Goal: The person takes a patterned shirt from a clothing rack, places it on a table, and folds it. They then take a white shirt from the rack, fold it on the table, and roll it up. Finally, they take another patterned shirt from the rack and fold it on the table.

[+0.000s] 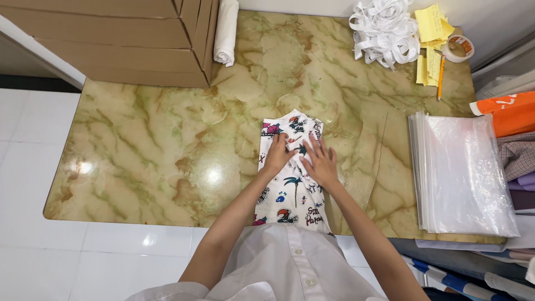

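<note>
Hands both pressing flat on folded printed garment (291, 184), palms down. Left hand (277, 155) lying on upper left part, fingers (282, 139) spread moderately, extended, gripping nothing. Right hand (320, 163) lying just beside it on upper right part, fingers (313, 144) spread wide, flat, gripping nothing. Thumbs nearly touching over centre of fabric.

Garment: white, printed with palm trees, flowers and small colourful motifs, folded into narrow upright strip. Lying near front-centre of worktop (167, 145), lower end hanging slightly over front edge toward white shirt (284, 262) of wearer. Worktop surface showing glossy green-beige marble pattern, reflecting ceiling light.

Stack of clear plastic bags (462, 173) lying on right part of worktop, well apart from hands. Bundle of white ribbon strips (382, 28) sitting at far right corner, yellow paper notes (432, 33) and pencil (441, 75) beside it, roll of tape (458, 47) just beyond. Flat cardboard boxes (122, 39) stacked at far left corner, rolled white cloth (225, 30) leaning against them. Orange garment (510, 111) and other folded fabrics (518, 161) piled off right edge. White tiled floor (33, 167) showing at left.
</note>
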